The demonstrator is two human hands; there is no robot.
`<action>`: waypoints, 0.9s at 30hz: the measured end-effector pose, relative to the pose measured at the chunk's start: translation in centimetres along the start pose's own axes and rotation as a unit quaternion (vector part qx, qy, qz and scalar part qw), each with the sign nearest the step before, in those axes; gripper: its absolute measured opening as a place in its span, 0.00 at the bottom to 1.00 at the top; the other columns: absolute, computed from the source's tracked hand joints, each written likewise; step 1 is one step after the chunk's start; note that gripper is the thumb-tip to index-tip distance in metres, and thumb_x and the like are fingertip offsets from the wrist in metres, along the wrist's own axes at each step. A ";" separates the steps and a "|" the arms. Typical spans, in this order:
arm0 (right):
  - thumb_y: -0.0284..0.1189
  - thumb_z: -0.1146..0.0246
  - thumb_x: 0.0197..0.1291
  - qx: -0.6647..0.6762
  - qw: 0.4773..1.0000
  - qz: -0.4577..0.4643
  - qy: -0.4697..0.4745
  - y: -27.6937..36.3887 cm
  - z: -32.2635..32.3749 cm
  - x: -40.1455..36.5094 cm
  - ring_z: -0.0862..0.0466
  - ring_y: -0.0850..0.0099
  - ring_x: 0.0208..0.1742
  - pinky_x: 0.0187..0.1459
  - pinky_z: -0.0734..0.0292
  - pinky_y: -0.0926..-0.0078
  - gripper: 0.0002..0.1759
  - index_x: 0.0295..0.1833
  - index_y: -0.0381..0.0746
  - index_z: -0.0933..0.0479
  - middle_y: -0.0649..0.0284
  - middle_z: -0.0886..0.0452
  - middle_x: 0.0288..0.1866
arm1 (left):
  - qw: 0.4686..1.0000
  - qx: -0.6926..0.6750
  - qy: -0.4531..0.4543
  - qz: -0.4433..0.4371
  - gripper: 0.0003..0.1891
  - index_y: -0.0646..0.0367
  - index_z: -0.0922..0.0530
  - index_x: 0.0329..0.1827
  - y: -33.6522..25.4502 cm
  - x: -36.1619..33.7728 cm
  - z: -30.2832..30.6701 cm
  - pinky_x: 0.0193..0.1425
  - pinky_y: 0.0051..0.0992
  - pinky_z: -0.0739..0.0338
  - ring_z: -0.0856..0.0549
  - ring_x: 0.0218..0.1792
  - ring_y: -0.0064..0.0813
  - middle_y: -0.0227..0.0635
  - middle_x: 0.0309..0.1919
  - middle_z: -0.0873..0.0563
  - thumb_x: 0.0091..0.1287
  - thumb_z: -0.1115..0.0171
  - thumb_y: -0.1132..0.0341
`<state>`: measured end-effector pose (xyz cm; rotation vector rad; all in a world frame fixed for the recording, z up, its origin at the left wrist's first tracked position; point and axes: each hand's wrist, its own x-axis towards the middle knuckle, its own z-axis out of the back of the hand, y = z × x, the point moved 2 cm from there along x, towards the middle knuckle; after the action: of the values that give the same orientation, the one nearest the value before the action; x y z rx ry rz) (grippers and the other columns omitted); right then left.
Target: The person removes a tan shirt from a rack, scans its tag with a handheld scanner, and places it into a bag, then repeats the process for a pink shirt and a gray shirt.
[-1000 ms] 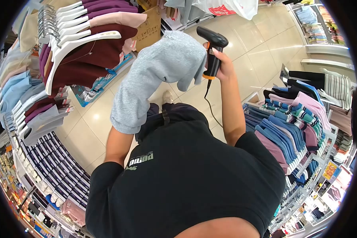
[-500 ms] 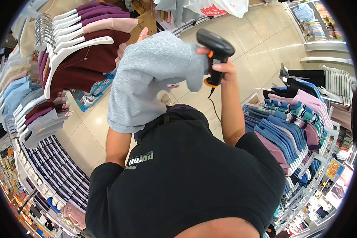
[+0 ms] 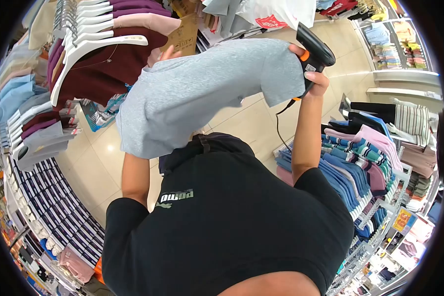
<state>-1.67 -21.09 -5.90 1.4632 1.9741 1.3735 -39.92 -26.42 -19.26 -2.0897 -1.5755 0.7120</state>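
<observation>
My right hand is wrapped round a black and orange barcode scanner, its cord hanging below. Its fingers also meet the end of a heather-grey top, stretched across between my arms. The other end of the top drapes over my left forearm. Most of my left hand is hidden behind the cloth, with its fingers showing stretched out above the upper edge. Close to those fingers hangs a maroon garment on a white hanger.
Purple and pink garments hang at upper left, before a cardboard box. A white plastic bag is at the top. Folded striped clothes lie at lower left. Blue garments hang on a rack at right. Tiled floor shows between.
My right hand has moved right with the scanner, now tilted differently. The grey top has been drawn out longer and flatter between my arms. My left fingers still show above the cloth.
</observation>
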 end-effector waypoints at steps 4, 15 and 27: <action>0.24 0.38 0.41 0.102 0.995 -0.008 -0.001 -0.8 0.6 -0.2 0.22 0.51 0.68 0.74 0.32 0.54 0.47 0.75 0.33 0.36 0.41 0.24 0.69 | 0.994 -0.102 0.022 -0.013 0.33 0.63 0.35 0.77 -1.0 -1.9 -0.5 0.71 0.30 0.28 0.20 0.62 0.33 0.44 0.68 0.24 0.81 0.55 0.45; 0.27 0.38 0.46 0.199 0.977 -0.030 0.073 -1.1 -0.4 1.6 0.25 0.55 0.72 0.76 0.34 0.54 0.45 0.75 0.31 0.38 0.48 0.26 0.72 | 0.941 -0.333 0.030 0.053 0.35 0.64 0.38 0.79 -0.1 -11.1 -1.2 0.72 0.33 0.28 0.22 0.65 0.34 0.46 0.70 0.26 0.81 0.55 0.45; 0.26 0.38 0.43 0.094 0.996 -0.003 0.001 1.3 -1.4 2.1 0.24 0.51 0.71 0.75 0.32 0.53 0.49 0.77 0.32 0.39 0.40 0.25 0.70 | 0.948 0.307 -0.030 0.083 0.16 0.67 0.18 0.58 -1.0 -11.3 4.6 0.52 0.20 0.22 0.15 0.43 0.16 0.32 0.46 0.11 0.76 0.37 0.62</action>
<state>-2.85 -20.01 -3.59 1.5327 2.1569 1.2151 -46.07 -36.95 -20.58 -1.7436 -1.0212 1.1617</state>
